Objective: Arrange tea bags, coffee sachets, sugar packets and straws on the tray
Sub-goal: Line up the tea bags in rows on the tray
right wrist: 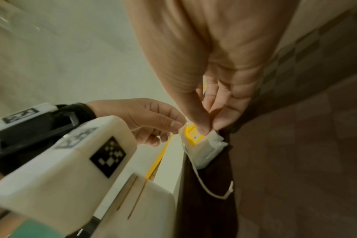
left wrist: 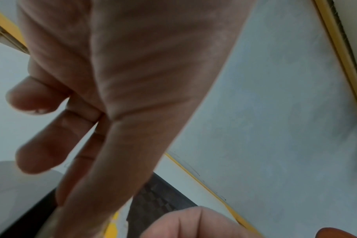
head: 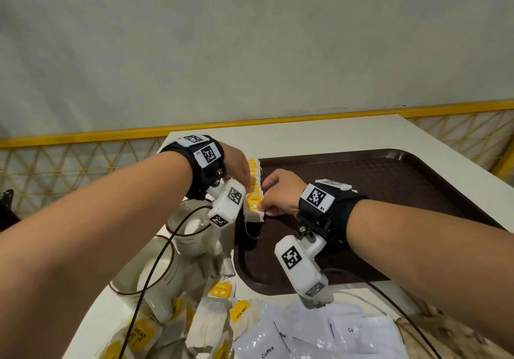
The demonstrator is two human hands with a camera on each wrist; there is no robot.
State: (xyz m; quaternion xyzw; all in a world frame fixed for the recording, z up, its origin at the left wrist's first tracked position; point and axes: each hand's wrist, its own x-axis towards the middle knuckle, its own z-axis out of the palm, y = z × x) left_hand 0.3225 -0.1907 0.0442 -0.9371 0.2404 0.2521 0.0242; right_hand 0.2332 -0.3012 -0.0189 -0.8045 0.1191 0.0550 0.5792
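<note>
Head view: your left hand [head: 236, 165] and right hand [head: 281, 194] meet at the near left edge of the brown tray [head: 389, 180], on either side of a row of tea bags [head: 254, 189] with yellow tags standing along that edge. Your right thumb and fingers close on the nearest bag of the row; its string trails onto the tray floor. Your left fingers are hidden behind the wrist unit, so their state cannot be told here. Off the tray, on the white table [head: 319, 133], lie loose tea bags [head: 214, 311], white coffee sachets [head: 306, 333] and two glass cups [head: 192, 228].

Left wrist view: your left hand [left wrist: 116, 96] fills the frame, blurred. The fingers [left wrist: 45, 145] appear extended and slightly apart; nothing is seen held between them. A strip of tray [left wrist: 159, 199] shows below.

Right wrist view: your right hand [right wrist: 214, 80] pinches the end tea bag [right wrist: 202, 145], thumb on the yellow tag side, fingers behind. Your left hand [right wrist: 145, 119] touches the same bag at its other side with the fingertips drawn together. The bag sits at the tray [right wrist: 296, 161] rim.
</note>
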